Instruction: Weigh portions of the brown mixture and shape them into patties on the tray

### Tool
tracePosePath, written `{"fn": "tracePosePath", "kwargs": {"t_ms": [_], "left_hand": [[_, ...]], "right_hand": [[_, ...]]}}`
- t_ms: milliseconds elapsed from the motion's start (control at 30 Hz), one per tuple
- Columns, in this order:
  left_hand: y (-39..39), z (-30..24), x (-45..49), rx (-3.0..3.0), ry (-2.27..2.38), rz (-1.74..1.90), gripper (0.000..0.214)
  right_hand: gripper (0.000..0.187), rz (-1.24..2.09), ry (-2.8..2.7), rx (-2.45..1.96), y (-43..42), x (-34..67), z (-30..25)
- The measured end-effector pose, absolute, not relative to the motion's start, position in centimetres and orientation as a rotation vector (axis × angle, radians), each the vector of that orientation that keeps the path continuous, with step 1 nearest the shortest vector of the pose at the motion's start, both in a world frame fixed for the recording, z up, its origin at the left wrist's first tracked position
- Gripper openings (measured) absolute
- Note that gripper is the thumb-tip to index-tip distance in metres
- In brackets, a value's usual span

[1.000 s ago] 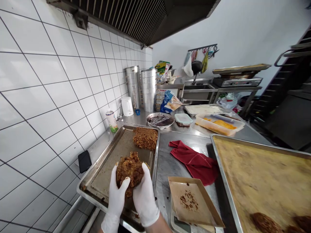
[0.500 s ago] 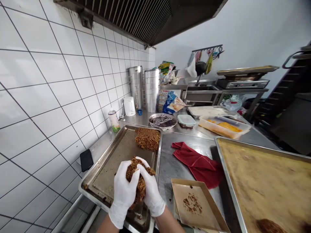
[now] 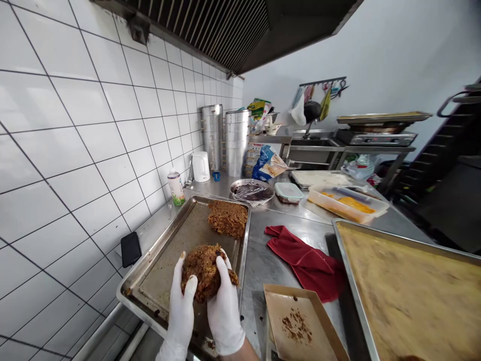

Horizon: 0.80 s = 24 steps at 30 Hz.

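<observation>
The coarse, rounded lump of sticky brown mixture [image 3: 203, 268] sits between my palms, over the near part of a shallow silver metal baking tray [image 3: 165, 255]; its surface is craggy, with a ragged bit jutting out on the right. My white-gloved left hand [image 3: 181, 303] cups its left side, thumb against the near face. My white-gloved right hand [image 3: 224, 308] grips the opposite side, fingers curved around it. Both are spread about as wide as the lump. Beyond them lies a crumbly brown slab [image 3: 228, 218].
</observation>
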<state>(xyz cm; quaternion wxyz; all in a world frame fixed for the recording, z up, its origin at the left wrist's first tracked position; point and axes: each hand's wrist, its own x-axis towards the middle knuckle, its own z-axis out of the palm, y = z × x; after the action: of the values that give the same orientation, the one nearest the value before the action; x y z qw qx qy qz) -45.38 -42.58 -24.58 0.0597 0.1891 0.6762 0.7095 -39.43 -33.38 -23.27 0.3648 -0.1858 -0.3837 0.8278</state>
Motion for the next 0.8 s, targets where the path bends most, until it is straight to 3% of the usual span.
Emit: {"fn": "tracePosePath", "kwargs": {"t_ms": [100, 233, 367, 500, 567, 800], "left_hand": [[-42.9, -24.8, -44.9, 0.508, 2.137, 2.248, 0.065], [-43.3, -23.3, -44.3, 0.754, 2.288, 2.155, 0.053], [-42.1, -21.9, -42.5, 1.054, 2.571, 1.89, 0.055], [-40.6, -21.6, -42.8, 1.064, 2.663, 1.953, 0.029], [-40.4, -21.6, -43.9, 0.999, 2.565, 1.998, 0.03], [-41.5, -23.7, -44.6, 0.657, 2.07, 2.095, 0.062]], "right_hand": [[0.05, 2.289, -0.936, -0.447, -33.2, -38.1, -21.9], [0.055, 2.363, -0.993, -0.429, -32.3, -36.4, -20.3], [0.033, 2.297, -0.864, -0.584, -33.2, -37.4, -20.9], [0.025, 2.253, -0.895, -0.57, -33.5, -38.9, -21.5], [0.029, 2.224, -0.886, -0.593, -33.2, -39.2, -21.1], [0.064, 2.1, -0.828, -0.721, -33.4, -38.6, -20.9]]}}
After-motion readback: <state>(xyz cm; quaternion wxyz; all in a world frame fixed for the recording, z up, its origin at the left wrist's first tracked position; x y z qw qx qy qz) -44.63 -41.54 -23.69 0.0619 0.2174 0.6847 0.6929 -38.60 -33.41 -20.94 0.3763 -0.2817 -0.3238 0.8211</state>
